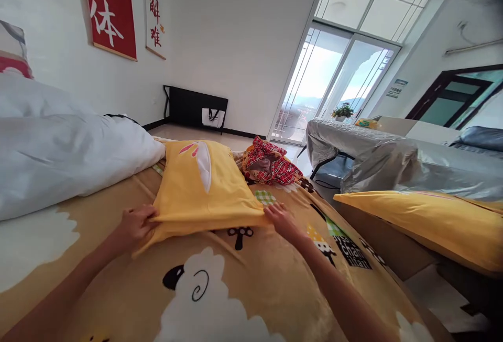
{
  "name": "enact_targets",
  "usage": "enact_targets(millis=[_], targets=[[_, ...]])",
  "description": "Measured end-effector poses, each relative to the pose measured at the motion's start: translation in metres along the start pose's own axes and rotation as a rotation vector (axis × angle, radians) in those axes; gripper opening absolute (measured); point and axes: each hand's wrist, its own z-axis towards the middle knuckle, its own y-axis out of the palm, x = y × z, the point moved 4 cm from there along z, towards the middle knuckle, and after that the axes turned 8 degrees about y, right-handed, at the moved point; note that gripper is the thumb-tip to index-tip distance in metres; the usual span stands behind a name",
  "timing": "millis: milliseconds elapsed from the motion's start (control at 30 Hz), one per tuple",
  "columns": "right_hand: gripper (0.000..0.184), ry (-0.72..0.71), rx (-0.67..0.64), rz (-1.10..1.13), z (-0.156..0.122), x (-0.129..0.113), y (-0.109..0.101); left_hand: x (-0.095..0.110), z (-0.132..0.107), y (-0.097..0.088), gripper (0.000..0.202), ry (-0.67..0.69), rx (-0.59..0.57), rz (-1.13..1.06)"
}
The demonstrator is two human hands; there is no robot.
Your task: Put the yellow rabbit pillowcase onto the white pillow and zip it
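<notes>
A yellow pillow (220, 190) with a white and pink printed shape lies on a tan blanket (275, 274) patterned with sheep and clouds. My left hand (137, 221) grips the pillow's near left corner, where a flap of the yellow cloth hangs past the fingers. At the near right corner, my right hand (281, 219) is closed on the same cloth. The near edge is stretched between both hands. Just beyond the pillow's right side sits a crumpled red plaid cloth (271, 164).
A white quilt (74, 158) is bunched at the left. Another yellow pillow (428, 221) rests at the right beyond the bed's edge. Behind it, a table under a silvery cover (369, 148) bears a potted plant (343, 111). A black folded panel (192, 109) leans against the far wall.
</notes>
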Motion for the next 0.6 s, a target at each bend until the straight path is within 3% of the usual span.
enact_targets(millis=[67,100,167,267,367,467,600], targets=[[0.029,0.093,0.114,-0.094,0.004,0.024,-0.021,0.024,0.005,-0.013,0.033,0.061,0.09,-0.051],[0.029,0.145,0.139,-0.098,0.003,0.035,-0.026,0.039,0.005,-0.011,0.035,0.111,0.089,-0.065],[0.028,0.236,0.09,0.025,-0.006,0.049,-0.02,0.07,0.001,0.013,0.036,0.228,-0.034,-0.067],[0.022,0.35,-0.057,0.296,-0.033,0.056,0.016,0.108,-0.017,0.069,0.025,0.371,-0.282,0.03],[0.017,0.507,-0.066,0.39,-0.064,0.062,0.05,0.118,-0.031,0.096,0.024,0.346,-0.324,0.115],[0.024,0.724,-0.036,0.48,-0.08,0.079,0.068,0.115,-0.035,0.092,0.024,0.309,-0.344,0.052],[0.033,0.899,-0.034,0.63,-0.067,0.093,0.082,0.12,-0.035,0.088,0.026,0.335,-0.306,0.035]])
